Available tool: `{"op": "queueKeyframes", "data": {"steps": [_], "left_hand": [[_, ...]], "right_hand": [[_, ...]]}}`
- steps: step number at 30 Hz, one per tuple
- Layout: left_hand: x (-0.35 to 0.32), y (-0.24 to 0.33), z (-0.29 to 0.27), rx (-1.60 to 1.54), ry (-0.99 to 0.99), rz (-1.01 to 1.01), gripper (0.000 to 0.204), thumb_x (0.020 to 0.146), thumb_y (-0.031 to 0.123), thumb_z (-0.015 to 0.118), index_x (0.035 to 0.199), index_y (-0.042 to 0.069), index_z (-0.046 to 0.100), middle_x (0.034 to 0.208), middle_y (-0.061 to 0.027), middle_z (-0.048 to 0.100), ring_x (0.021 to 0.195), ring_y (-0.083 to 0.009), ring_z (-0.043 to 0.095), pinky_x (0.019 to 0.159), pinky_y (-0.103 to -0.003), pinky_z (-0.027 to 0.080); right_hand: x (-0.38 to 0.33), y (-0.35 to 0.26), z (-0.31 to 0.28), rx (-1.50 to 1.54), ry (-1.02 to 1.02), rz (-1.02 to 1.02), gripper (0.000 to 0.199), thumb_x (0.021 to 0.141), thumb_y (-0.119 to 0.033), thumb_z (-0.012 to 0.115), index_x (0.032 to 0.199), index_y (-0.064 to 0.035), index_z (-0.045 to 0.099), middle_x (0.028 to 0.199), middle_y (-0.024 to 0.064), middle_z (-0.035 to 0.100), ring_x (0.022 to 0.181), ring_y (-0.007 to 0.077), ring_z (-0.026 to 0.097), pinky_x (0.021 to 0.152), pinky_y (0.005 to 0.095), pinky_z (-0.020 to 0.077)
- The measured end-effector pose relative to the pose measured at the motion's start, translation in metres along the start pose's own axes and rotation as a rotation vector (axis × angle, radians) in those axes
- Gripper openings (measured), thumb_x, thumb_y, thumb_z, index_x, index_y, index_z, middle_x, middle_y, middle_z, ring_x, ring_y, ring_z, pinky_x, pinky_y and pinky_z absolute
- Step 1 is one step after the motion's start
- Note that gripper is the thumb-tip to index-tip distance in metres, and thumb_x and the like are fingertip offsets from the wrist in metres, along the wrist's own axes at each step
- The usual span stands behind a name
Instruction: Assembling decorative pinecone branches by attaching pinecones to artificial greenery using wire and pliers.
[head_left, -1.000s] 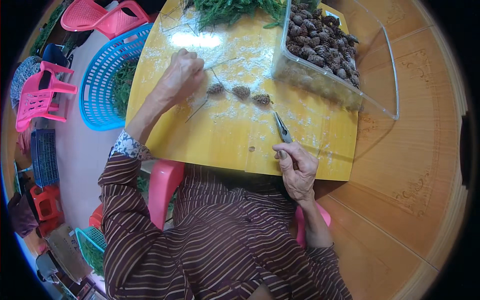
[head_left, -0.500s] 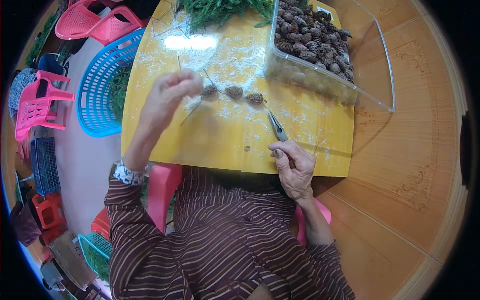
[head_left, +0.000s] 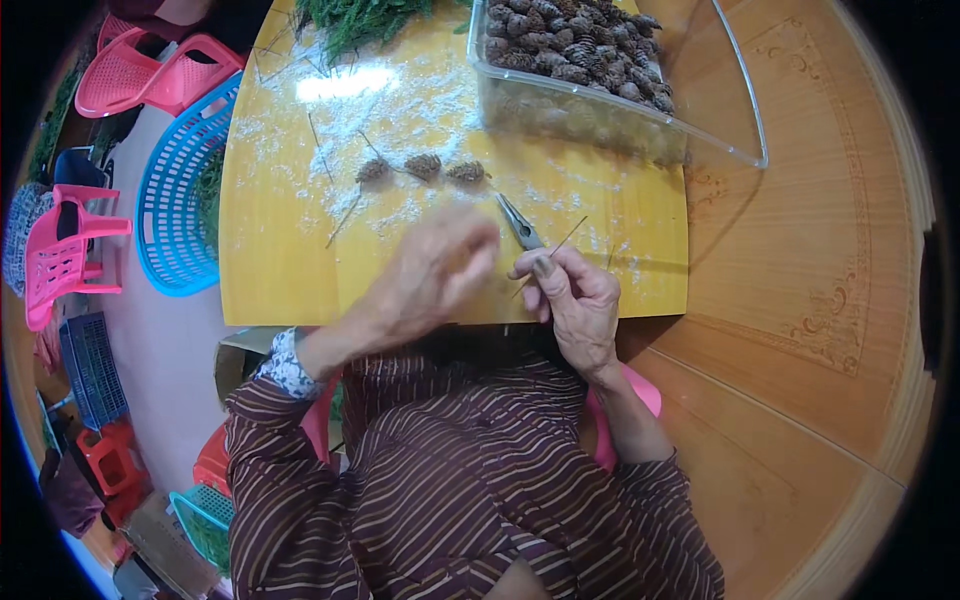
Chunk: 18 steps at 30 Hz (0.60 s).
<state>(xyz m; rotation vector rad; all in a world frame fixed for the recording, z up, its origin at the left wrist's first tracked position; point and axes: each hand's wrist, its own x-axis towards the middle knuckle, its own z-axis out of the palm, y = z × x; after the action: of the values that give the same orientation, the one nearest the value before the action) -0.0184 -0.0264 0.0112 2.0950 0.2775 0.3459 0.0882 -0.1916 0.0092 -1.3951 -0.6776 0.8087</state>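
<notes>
My right hand (head_left: pixel 580 305) is closed near the table's front edge, holding needle-nose pliers (head_left: pixel 522 228) whose jaws point away to the upper left. A thin dark wire (head_left: pixel 571 234) slants across its thumb and fingertips. Just left of the pliers is my left hand (head_left: pixel 435 265), smeared by motion with its fingers bent; whether it holds anything cannot be made out. Beyond the hands three brown pine cones lie in a row: a left cone (head_left: pixel 374 172) and a middle cone (head_left: pixel 423 166), with thin wires beside them, and a right cone (head_left: pixel 466 173).
A clear plastic bin (head_left: pixel 580 118) full of pine cones stands at the back right of the yellow board (head_left: pixel 290 270). Green sprigs (head_left: pixel 365 22) lie at the far edge, and white flakes (head_left: pixel 400 110) cover the surface. Left are a blue basket (head_left: pixel 165 225) and pink chairs (head_left: pixel 75 245).
My left hand has moved right and nearer to me, from beside the pine cones toward the pliers. A thin wire now shows at my right fingertips. The whole view has shifted slightly.
</notes>
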Motion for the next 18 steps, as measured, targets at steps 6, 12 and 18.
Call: {"op": "queueKeyframes", "data": {"steps": [6, 12, 18], "left_hand": [[0.042, -0.026, -0.009, 0.639, 0.178, 0.250, 0.030, 0.075, 0.005, 0.064, 0.103, 0.003, 0.055, 0.101, -0.0152, 0.051, 0.095, -0.0322, 0.051, 0.083, -0.039, 0.043], [0.033, -0.017, -0.017, 0.278, 0.101, 0.226, 0.027, 0.078, 0.003, 0.065, 0.104, 0.001, 0.058, 0.094, -0.0109, 0.055, 0.091, -0.0244, 0.054, 0.082, -0.037, 0.045], [-0.006, -0.006, -0.004, -0.759, 0.001, -0.204, 0.024, 0.085, 0.004, 0.062, 0.108, 0.000, 0.058, 0.098, -0.0025, 0.059, 0.090, -0.0112, 0.056, 0.080, -0.027, 0.047]], "right_hand": [[0.001, 0.002, -0.001, 0.038, 0.039, 0.057, 0.024, 0.097, -0.018, 0.051, 0.106, 0.0015, 0.062, 0.076, 0.0028, 0.058, 0.058, 0.0042, 0.046, 0.051, 0.0173, 0.0356], [0.000, 0.008, 0.001, 0.001, 0.050, -0.057, 0.023, 0.096, -0.016, 0.053, 0.108, 0.0003, 0.062, 0.076, 0.0042, 0.059, 0.057, 0.0041, 0.046, 0.051, 0.0166, 0.0356], [-0.006, -0.005, -0.001, 0.069, -0.040, 0.036, 0.020, 0.091, -0.012, 0.060, 0.106, -0.0008, 0.064, 0.077, 0.0050, 0.060, 0.058, 0.0051, 0.048, 0.052, 0.0164, 0.0370]]}}
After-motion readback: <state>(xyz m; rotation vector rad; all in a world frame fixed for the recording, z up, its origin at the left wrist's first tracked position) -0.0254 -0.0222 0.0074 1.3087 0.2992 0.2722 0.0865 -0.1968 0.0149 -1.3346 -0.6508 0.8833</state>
